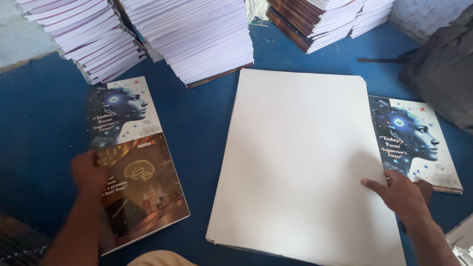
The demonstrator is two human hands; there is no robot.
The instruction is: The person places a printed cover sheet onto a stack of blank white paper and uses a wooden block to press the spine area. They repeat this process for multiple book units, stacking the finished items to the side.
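A: Right hand [401, 194] down flat, fingers spread wide on the right edge of the tall white stack of large paper sheets [295, 157]. Pressing, not pinching.

B: And the left hand [88, 172]?

A: Blurred, so I cannot tell its grip; it touches the glossy printed cover sheet [133, 162] lying lengthwise, away from the person, on the blue floor covering [197, 118].

B: Beyond the right hand?

A: A matching printed cover pile [414, 143], just beside the white stack's right edge.
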